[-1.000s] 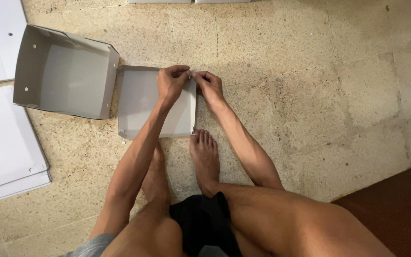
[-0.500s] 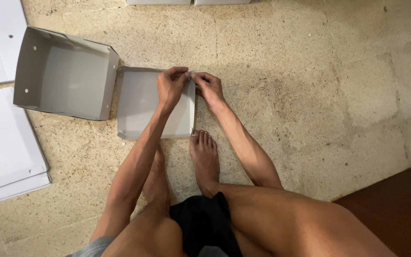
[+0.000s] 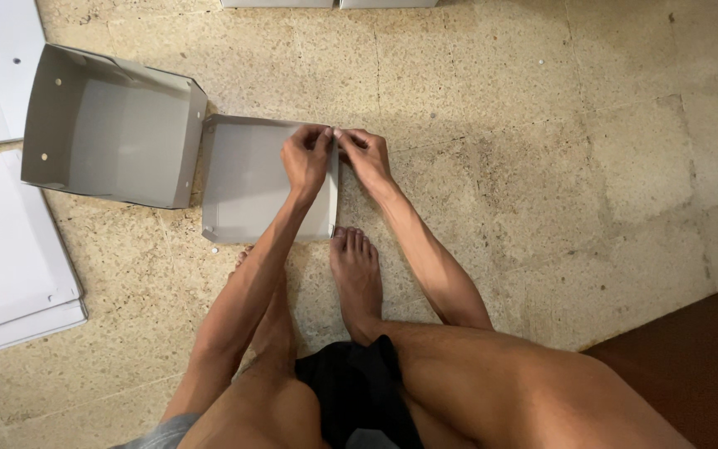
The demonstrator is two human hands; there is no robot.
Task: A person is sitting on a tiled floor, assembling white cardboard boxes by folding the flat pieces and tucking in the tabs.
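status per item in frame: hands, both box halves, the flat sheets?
left hand: pinching the far right corner of the shallow tray
right hand: gripping the same corner from outside
shallow tray: open side up, walls folded up, on the floor
deep tray: open side up, fully formed, beside the shallow tray
flat white sheets: unfolded, stacked at left
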